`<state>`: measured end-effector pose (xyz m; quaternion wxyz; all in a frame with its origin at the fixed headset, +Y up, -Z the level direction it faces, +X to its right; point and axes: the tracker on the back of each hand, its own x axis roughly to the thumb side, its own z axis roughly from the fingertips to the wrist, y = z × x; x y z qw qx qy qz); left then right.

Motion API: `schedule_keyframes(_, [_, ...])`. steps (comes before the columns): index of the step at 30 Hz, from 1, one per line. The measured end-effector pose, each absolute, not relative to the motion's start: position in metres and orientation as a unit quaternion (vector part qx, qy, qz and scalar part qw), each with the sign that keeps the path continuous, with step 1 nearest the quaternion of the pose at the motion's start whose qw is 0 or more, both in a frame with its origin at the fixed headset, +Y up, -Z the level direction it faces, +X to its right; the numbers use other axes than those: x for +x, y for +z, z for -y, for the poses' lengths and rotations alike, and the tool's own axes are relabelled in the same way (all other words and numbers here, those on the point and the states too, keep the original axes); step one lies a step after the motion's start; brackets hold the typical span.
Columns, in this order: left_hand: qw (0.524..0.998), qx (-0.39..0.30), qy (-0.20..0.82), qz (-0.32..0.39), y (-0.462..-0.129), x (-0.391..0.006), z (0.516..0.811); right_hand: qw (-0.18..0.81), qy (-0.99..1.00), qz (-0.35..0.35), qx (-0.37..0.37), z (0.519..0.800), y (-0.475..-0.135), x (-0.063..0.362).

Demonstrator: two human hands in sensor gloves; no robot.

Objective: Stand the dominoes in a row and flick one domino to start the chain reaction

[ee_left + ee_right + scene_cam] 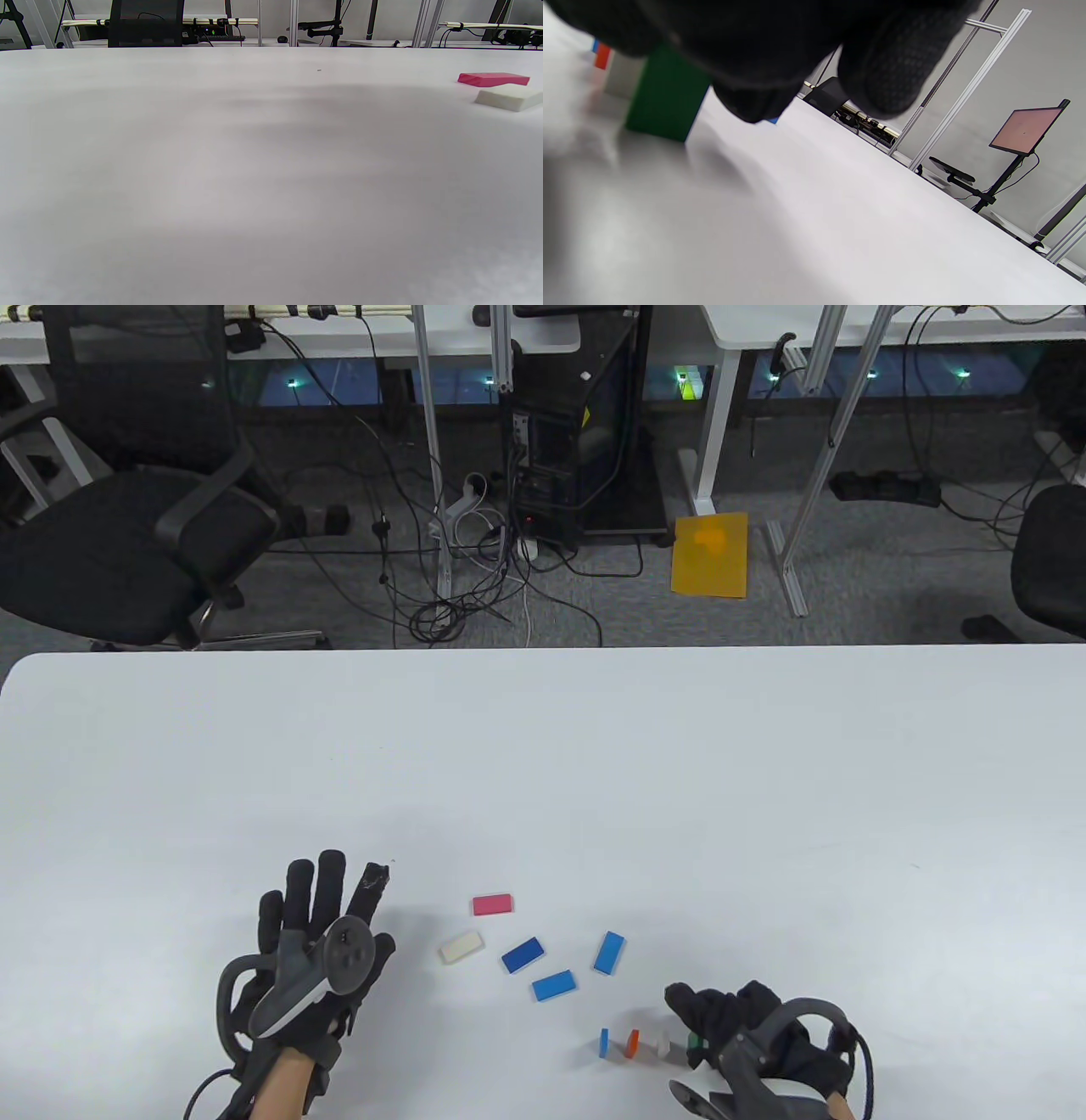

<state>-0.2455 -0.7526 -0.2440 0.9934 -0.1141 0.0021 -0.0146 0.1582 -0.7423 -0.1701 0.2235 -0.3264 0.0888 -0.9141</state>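
Green domino (pixel 666 99) upright, pinched by right hand (pixel 747 1027) fingers; left hand (pixel 318 950) fingers flat, spread.

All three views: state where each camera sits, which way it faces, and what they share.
Table view: above, looking down at the table; shows left hand and right hand.
Left wrist view: low over the tabletop, facing its far edge; no hand visible.
Right wrist view: tilted, low; fingers above the green domino.
Shared: the pink domino, in table and left wrist views.
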Motion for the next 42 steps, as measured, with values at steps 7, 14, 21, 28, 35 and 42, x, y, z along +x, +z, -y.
schedule_keyframes(7, [0.993, -0.119, -0.02, -0.002, -0.2448, -0.2447, 0.7532, 0.223, -0.911, -0.092, -0.334, 0.7427, -0.1678, 0.1574])
schedule_keyframes(14, [0.992, -0.122, -0.019, -0.003, -0.2444, -0.2446, 0.7535, 0.233, -0.909, -0.094, -0.333, 0.7412, -0.1664, 0.1557])
schedule_keyframes(21, [0.992, -0.122, -0.02, -0.003, -0.2442, -0.2446, 0.7531, 0.235, -0.908, -0.09, -0.334, 0.742, -0.1666, 0.155])
schedule_keyframes(28, [0.992, -0.122, -0.021, -0.002, -0.2443, -0.2443, 0.7534, 0.24, -0.909, -0.082, -0.332, 0.7414, -0.1667, 0.1547])
schedule_keyframes(35, [0.993, -0.12, -0.021, -0.001, -0.2443, -0.2441, 0.7534, 0.242, -0.909, -0.083, -0.33, 0.7419, -0.1664, 0.1547])
schedule_keyframes(42, [0.992, -0.122, -0.022, -0.001, -0.2441, -0.2437, 0.7534, 0.247, -0.909, -0.081, -0.327, 0.7418, -0.1665, 0.155])
